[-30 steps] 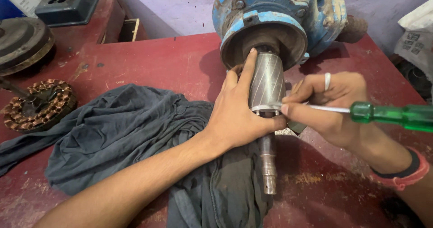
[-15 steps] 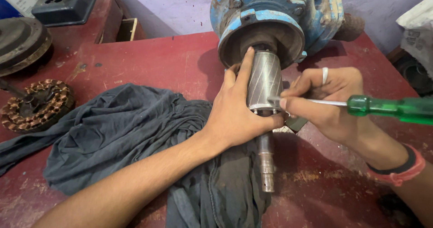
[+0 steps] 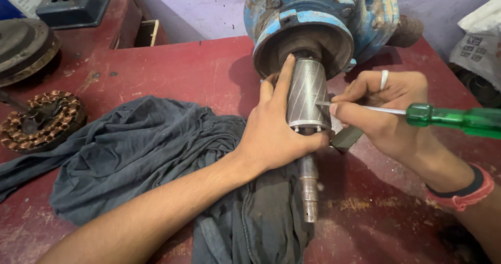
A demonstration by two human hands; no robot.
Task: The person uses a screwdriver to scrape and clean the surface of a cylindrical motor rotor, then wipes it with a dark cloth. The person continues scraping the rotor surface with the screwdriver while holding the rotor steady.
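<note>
The left hand [image 3: 274, 133] wraps the rotor [image 3: 307, 94], which sticks out of the blue motor [image 3: 318, 13] over a grey cloth [image 3: 141, 154] on the red desk [image 3: 182, 71]. The right hand [image 3: 389, 112] has its grip pinched on a green screwdriver [image 3: 449, 119], whose tip touches the rotor's side.

Left hand [image 3: 274, 133] grip wrapped and closed, right hand [image 3: 389, 112] pinching, forearms converging
</note>
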